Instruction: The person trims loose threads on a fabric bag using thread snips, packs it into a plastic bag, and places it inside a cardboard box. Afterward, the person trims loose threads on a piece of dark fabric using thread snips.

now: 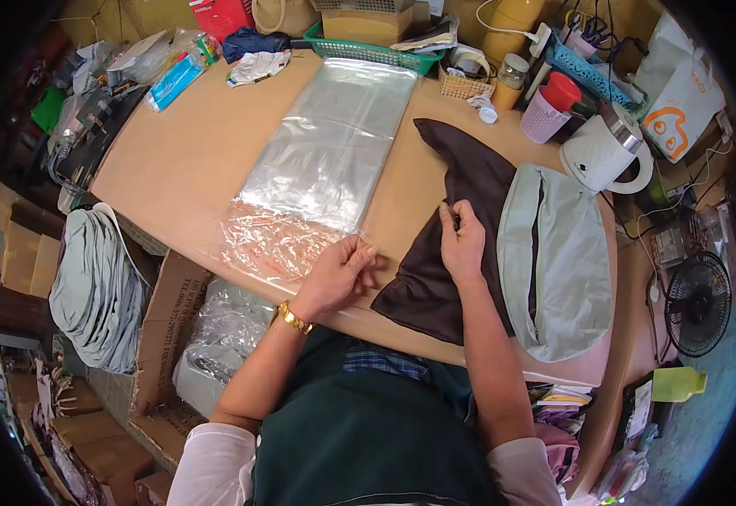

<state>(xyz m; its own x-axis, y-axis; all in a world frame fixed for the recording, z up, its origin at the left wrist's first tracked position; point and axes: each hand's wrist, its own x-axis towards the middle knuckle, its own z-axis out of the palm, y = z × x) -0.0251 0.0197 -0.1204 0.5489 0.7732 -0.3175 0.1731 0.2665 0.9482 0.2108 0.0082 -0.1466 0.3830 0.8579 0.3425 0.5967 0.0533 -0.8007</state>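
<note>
My right hand is closed in a pinch at the edge of a dark brown cloth, with a dark bit of it between thumb and fingers. The cloth lies loosely spread on the table, one end tapering to a point. My left hand, wearing a gold watch, is closed beside the lower corner of a stack of clear plastic bags; whatever its fingers hold cannot be made out. Right of the brown cloth lies a folded grey-green fabric piece with a dark slit along it.
A white kettle, a pink cup and a jar stand at the right back. The green basket sits at the far edge. On the left are a grey-green fabric stack and an open carton. A black fan is at right.
</note>
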